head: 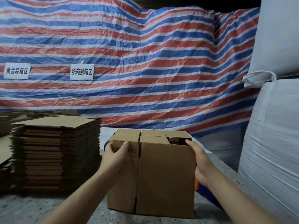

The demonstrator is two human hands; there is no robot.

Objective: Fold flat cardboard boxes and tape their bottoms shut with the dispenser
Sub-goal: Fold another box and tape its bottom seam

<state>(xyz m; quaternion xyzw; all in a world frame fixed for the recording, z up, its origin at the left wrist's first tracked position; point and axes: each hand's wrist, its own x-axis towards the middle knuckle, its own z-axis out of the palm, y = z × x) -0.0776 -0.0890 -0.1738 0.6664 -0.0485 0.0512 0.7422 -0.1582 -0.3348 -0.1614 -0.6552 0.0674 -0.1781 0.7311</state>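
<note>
Here, head view only. An erected cardboard box (165, 177) stands on the speckled floor (53, 209) at centre, its upper flaps folded inward; a gap stays open at the far right corner, dark inside. Left hand (115, 156) grips the box's upper left corner: thumb over the front face, fingers wrapped round the side edge, so it is clamped on the cardboard. It covers part of a printed mark; only "KK)" reads clearly. Right hand (201, 164) lies flat against the right side wall, fingers together, fingertips reaching the top edge by the gap; palm side hidden, so whether it pinches or merely presses cannot be told.

Just left of the box, a tall stack of flat boxes (55, 152); more flat cardboard behind it, cut off by the frame edge. Something orange and blue (203, 191) shows behind the box's right side, mostly hidden by the forearm; identity unclear. Striped tarp (145, 62) behind carries two white signs (81, 71). Big white sacks (273, 126) at right, cropped.
</note>
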